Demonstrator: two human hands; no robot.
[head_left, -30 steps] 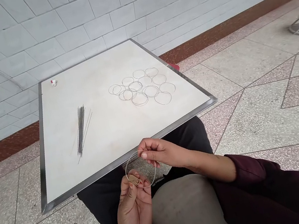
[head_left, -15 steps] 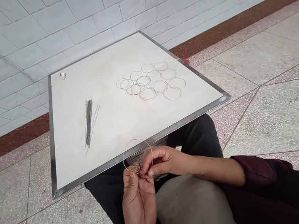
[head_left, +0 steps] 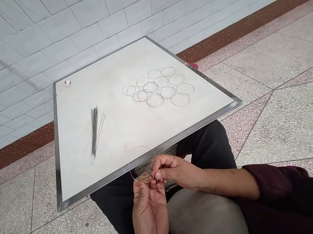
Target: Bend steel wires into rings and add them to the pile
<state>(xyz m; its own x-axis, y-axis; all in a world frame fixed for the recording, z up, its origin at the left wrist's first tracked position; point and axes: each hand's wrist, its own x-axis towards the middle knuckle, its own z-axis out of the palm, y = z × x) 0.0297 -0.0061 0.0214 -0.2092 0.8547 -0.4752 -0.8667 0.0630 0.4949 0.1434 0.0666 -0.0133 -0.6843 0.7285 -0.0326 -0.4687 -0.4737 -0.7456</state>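
Just past the near edge of the white table, a thin wire ring (head_left: 140, 147) stands upright between my two hands. My left hand (head_left: 150, 215), palm up, pinches its lower left part between thumb and fingers. My right hand (head_left: 175, 170) pinches the wire at the lower right, fingers close to those of my left hand. A small tan piece with a little loop (head_left: 143, 179) shows at the left fingertips; I cannot tell what it is. The exact wire ends are hidden by the fingers.
On the metal-edged white table (head_left: 116, 128) lie a bundle of straight wires (head_left: 95, 132) at left and several overlapping wire rings (head_left: 167, 92) at right. A small white and red item (head_left: 68, 83) sits at the far left corner. A tiled wall (head_left: 92, 27) stands behind.
Both hands have shifted slightly right, still gripping the ring. My right fingers have closed nearer to the ring's lower right. The things on the table lie as before.
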